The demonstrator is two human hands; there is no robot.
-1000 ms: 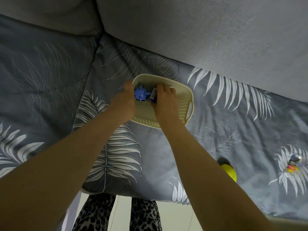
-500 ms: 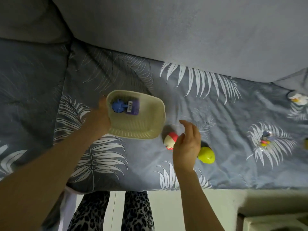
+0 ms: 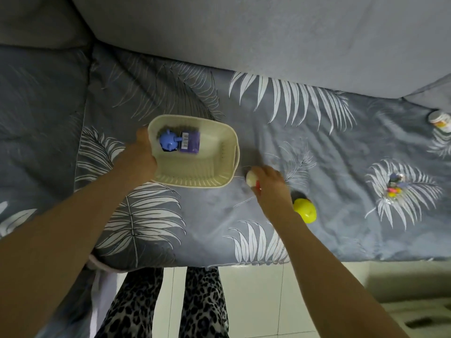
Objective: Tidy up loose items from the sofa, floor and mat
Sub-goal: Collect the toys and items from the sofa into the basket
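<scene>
A cream plastic basket point(image 3: 217, 178) rests on the sofa seat, and my left hand point(image 3: 142, 156) grips its left rim. Inside lie a blue round toy point(image 3: 168, 141) and a purple packet point(image 3: 190, 143) with a barcode. My right hand point(image 3: 271, 185) closes over a small white and red toy point(image 3: 251, 178) just right of the basket. A yellow ball point(image 3: 305, 210) lies beside my right wrist. Farther right sit a small cluster of colourful bits point(image 3: 394, 185) and a white and orange toy point(image 3: 440, 120) near the seat's far end.
The sofa seat wears a grey cover with white leaf prints point(image 3: 292, 101). The grey backrest point(image 3: 244, 32) rises behind it. Pale floor tiles point(image 3: 256, 301) and my patterned trouser legs point(image 3: 166, 306) show below the seat's front edge. A pale object point(image 3: 415, 313) stands low on the right.
My right hand left the basket, swung right and came down onto the white and red toy. The left hand kept its hold on the basket rim. The view shifted rightward.
</scene>
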